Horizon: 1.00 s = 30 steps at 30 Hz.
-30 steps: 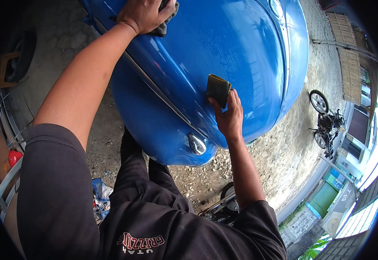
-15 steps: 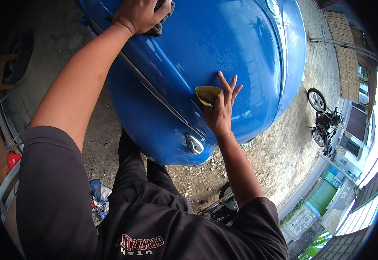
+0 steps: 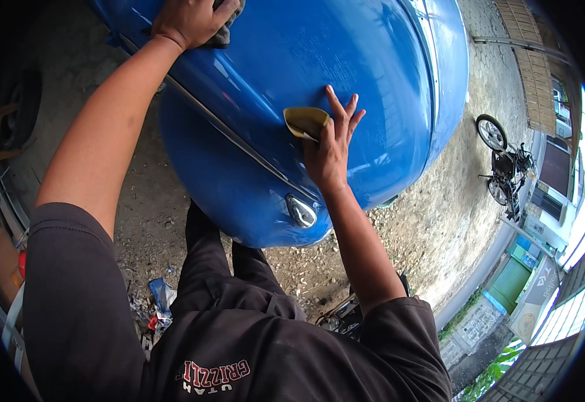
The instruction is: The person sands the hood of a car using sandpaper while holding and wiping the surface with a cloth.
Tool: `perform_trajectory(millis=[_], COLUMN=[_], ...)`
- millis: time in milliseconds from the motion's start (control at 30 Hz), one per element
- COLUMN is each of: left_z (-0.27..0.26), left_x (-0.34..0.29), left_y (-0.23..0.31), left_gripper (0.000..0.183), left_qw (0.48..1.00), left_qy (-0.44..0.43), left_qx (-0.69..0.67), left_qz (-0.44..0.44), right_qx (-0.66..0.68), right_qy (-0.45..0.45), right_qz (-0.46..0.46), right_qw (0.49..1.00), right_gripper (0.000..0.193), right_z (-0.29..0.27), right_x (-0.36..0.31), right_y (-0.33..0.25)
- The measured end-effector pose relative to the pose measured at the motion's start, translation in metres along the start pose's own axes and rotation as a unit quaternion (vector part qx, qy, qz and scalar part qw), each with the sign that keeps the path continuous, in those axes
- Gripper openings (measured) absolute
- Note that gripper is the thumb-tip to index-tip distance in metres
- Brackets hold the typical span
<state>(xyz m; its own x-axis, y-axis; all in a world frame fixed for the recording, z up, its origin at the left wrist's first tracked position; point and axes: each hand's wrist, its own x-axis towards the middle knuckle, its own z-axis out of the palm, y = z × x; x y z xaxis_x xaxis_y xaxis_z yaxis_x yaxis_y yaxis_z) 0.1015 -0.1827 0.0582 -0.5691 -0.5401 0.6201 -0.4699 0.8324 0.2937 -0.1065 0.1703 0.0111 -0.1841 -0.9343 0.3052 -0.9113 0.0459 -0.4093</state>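
A glossy blue car body [image 3: 373, 80] with rounded panels fills the upper middle. My left hand [image 3: 188, 23] rests on its upper left part, fingers closed over a dark grey cloth [image 3: 220, 35]; the top of this hand runs out of view. Lower on the panel lies my right hand [image 3: 330, 144], its fingers spread against the paint. A folded yellowish sheet that looks like sandpaper [image 3: 306, 120] is held at its thumb side, and one edge stands up off the surface. Below sits a chrome-rimmed lamp [image 3: 301, 211] on the blue fender.
My legs [image 3: 205, 261] stand close to the fender on gravelly ground. Litter [image 3: 162, 298] lies beside them. A motorcycle [image 3: 507, 164] is parked off to the right, near buildings. A dark tyre [image 3: 24, 107] and metal parts stand at the left.
The whole view has shifted a little, so the car and both hands appear farther up and left. Both hands keep their holds, with little clear movement over the paint.
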Motion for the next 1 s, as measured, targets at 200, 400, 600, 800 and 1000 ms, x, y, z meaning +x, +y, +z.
perform_trajectory(millis=[200, 400, 600, 800, 1000], left_z=[0.001, 0.021, 0.016, 0.019, 0.015], left_x=[-0.004, -0.047, -0.062, -0.059, -0.058], left_y=[-0.001, 0.083, 0.111, 0.108, 0.113], left_gripper=[0.057, 0.069, 0.073, 0.067, 0.065], left_qw=[0.999, 1.000, 0.999, 0.998, 0.997], left_qy=[-0.007, 0.014, -0.019, -0.002, 0.001], left_qx=[0.036, -0.004, -0.020, -0.055, -0.067], left_qz=[0.006, -0.013, -0.016, -0.030, -0.030], right_qx=[-0.010, 0.017, -0.017, 0.015, -0.006], right_qy=[-0.011, 0.029, 0.001, 0.020, -0.034], right_qz=[0.014, 0.029, 0.033, 0.008, 0.019], right_qw=[1.000, 0.999, 0.999, 1.000, 0.999], right_gripper=[0.047, 0.037, 0.039, 0.044, 0.050], right_z=[-0.007, 0.007, -0.005, 0.004, -0.018], right_x=[-0.005, 0.017, -0.014, 0.014, -0.021], right_y=[-0.005, -0.020, -0.002, -0.010, 0.010])
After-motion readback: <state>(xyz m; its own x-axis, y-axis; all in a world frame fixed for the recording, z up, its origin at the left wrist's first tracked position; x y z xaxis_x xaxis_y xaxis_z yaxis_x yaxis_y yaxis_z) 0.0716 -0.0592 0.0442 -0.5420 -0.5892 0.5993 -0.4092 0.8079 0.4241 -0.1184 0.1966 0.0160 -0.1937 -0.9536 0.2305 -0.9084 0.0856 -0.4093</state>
